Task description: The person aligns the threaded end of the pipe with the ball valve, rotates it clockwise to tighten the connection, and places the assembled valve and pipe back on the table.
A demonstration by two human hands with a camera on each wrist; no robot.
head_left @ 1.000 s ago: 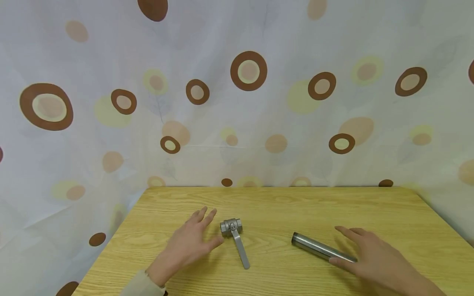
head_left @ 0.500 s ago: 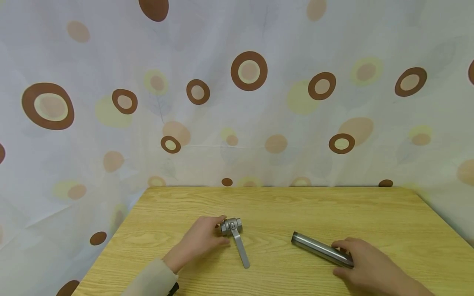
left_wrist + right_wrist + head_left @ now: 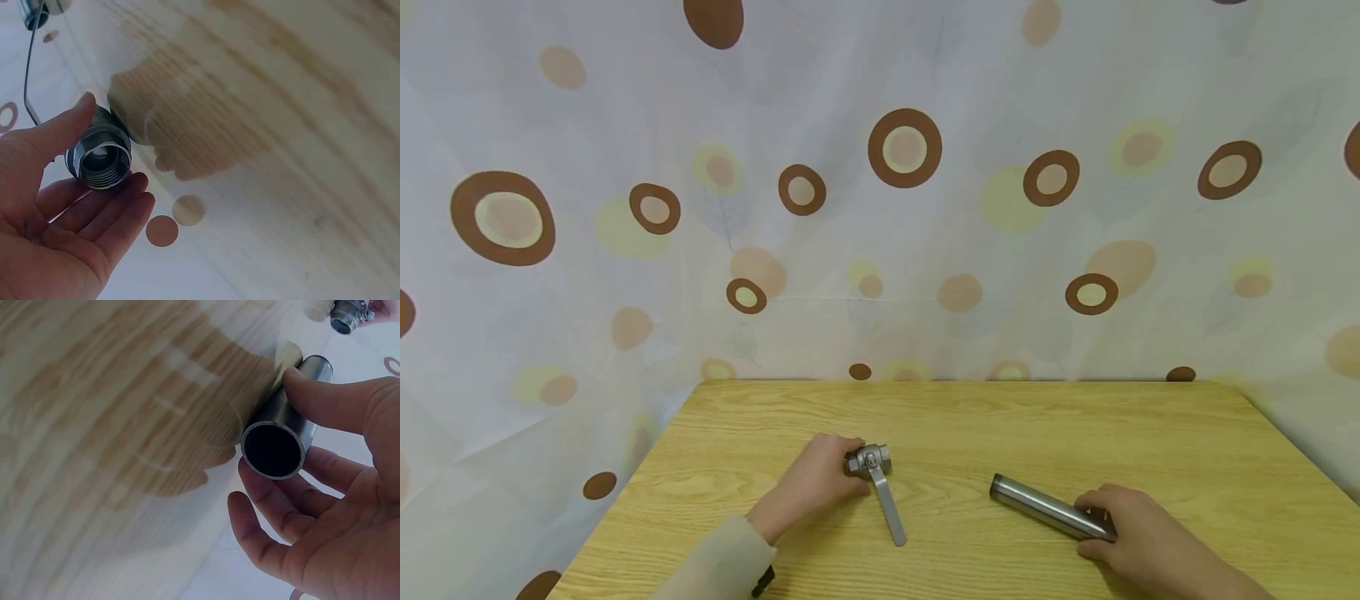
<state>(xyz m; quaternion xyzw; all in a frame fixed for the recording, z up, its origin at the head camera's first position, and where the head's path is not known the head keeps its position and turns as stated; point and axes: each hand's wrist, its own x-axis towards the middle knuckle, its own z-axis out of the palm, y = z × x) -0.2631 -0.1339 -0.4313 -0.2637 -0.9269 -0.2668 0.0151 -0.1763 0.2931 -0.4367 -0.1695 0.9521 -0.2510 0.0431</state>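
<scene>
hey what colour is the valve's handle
Grey; the handle shows best in the head view.

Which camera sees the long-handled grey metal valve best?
The head view: most of the valve and its whole flat handle. Left wrist shows its threaded opening and handle's edge; right wrist, only a small, distant part.

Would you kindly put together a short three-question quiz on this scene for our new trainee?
1. True or false: the right hand is holding the valve.
2. Multiple choice: in the left wrist view, how does the inside of the valve's opening look? A) smooth B) threaded C) blocked by a cap
3. Short answer: in the head view, toward which edge of the picture does the free end of the lever point?

Key:
1. False; it holds the steel pipe, while the left hand grips the valve.
2. B
3. The bottom edge, slanting slightly right.
</scene>
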